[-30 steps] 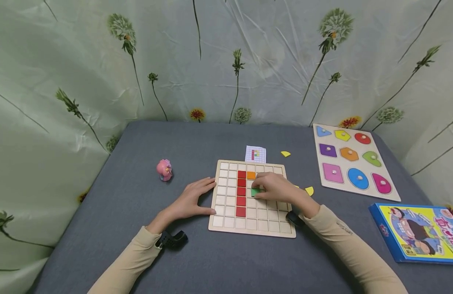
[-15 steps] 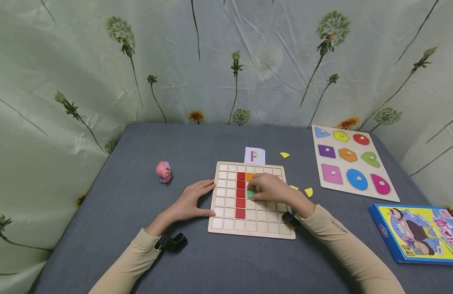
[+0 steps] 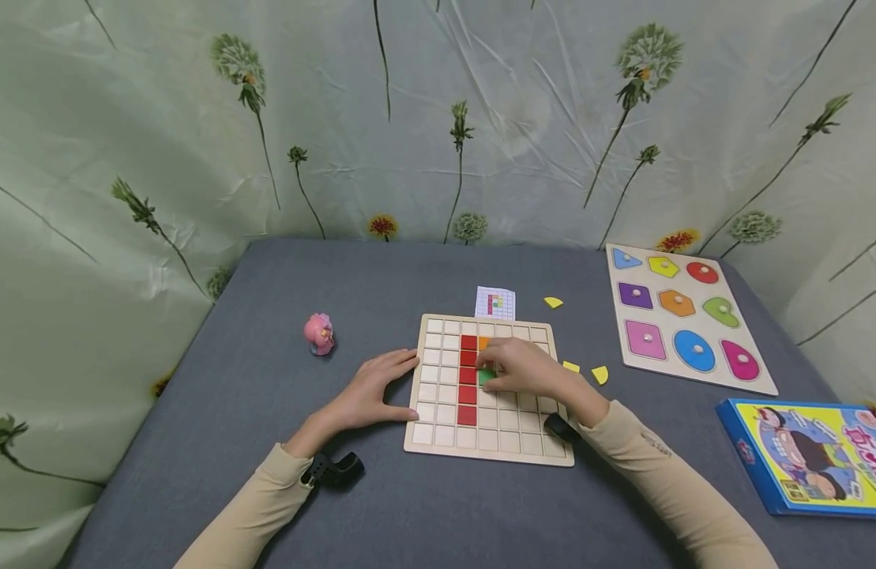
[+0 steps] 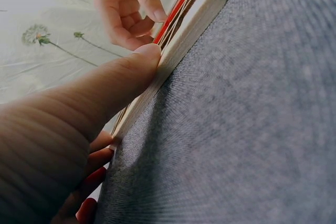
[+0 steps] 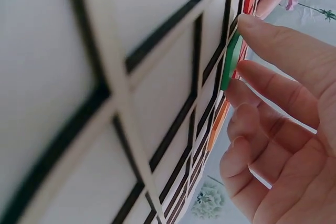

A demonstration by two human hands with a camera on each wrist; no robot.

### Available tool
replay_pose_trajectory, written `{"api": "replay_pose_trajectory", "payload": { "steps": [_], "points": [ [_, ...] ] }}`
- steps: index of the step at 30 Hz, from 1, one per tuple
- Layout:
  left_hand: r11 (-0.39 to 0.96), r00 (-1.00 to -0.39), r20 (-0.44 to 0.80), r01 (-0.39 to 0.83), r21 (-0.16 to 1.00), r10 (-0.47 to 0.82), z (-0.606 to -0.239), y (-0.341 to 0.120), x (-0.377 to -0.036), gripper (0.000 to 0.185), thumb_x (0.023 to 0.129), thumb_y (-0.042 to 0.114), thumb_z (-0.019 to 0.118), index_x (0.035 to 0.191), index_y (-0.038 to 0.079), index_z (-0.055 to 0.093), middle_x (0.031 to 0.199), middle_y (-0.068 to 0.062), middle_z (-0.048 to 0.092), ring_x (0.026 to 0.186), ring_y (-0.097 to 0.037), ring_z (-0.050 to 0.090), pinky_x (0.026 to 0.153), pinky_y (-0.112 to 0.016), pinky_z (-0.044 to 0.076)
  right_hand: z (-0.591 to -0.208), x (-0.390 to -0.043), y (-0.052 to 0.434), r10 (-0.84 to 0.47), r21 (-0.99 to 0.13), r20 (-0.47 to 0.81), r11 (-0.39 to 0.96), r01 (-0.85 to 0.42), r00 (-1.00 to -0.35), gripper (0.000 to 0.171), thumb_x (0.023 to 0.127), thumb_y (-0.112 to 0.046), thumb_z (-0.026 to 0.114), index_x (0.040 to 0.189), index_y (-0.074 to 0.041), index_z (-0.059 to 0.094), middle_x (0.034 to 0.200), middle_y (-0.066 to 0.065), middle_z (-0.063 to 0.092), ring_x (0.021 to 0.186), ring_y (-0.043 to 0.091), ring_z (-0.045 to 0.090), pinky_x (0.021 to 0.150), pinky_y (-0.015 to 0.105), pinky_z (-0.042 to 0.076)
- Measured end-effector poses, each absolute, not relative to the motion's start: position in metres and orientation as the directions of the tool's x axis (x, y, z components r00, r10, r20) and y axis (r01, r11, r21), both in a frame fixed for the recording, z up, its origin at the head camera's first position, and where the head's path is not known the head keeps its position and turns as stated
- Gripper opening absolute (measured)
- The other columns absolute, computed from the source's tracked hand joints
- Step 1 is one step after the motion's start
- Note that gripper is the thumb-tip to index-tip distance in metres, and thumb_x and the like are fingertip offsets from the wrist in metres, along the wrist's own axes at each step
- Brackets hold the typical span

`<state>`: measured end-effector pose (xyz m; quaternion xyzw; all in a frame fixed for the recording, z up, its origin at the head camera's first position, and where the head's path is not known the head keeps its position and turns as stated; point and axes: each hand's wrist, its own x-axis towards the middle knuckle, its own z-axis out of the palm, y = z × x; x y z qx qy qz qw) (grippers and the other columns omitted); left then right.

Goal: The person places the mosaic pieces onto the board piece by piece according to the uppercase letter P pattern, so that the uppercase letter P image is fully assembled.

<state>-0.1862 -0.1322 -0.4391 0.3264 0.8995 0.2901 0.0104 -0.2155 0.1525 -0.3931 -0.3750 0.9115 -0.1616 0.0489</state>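
The right hand (image 3: 524,368) pinches a green tile (image 3: 486,377) in its grip on the wooden grid board (image 3: 489,442), beside the red tiles (image 3: 468,379), while the left hand (image 3: 372,390) rests with relaxed, open fingers against the board's left edge on the bench (image 3: 267,474).

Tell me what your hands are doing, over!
Left hand braces the grid board's left edge. Right hand fingers press the green tile beside the red column. Nothing blocking.
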Motion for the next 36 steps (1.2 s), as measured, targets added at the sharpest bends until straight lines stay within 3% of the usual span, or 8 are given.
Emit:
{"api": "replay_pose_trajectory", "payload": {
  "steps": [13,36],
  "points": [
    [0.627,-0.787,0.163,0.581,0.520,0.595,-0.438,-0.132,-0.185,0.084,0.070,0.038,0.079,0.138,0.002,0.046,0.145,-0.014,0.044,0.137,-0.035,0.038,0.106,-0.058,0.029,-0.386,-0.206,0.175,-0.654,-0.387,0.035,0.688,-0.613,-0.756,0.034,0.080,-0.020,0.072,0.111,-0.008,0.067,0.095,0.001,0.066,0.064,0.005,0.046,0.061,0.018,0.038],
    [0.624,-0.788,0.173,0.582,0.521,0.591,-0.440,-0.132,-0.185,0.083,0.070,0.038,0.079,0.138,0.003,0.046,0.145,-0.014,0.044,0.136,-0.034,0.038,0.105,-0.059,0.029,-0.386,-0.199,0.233,-0.536,-0.440,0.126,0.724,-0.531,-0.835,0.029,0.081,-0.011,0.071,0.109,-0.004,0.066,0.087,0.004,0.064,0.060,0.000,0.041,0.056,0.017,0.037]
  ]
}}
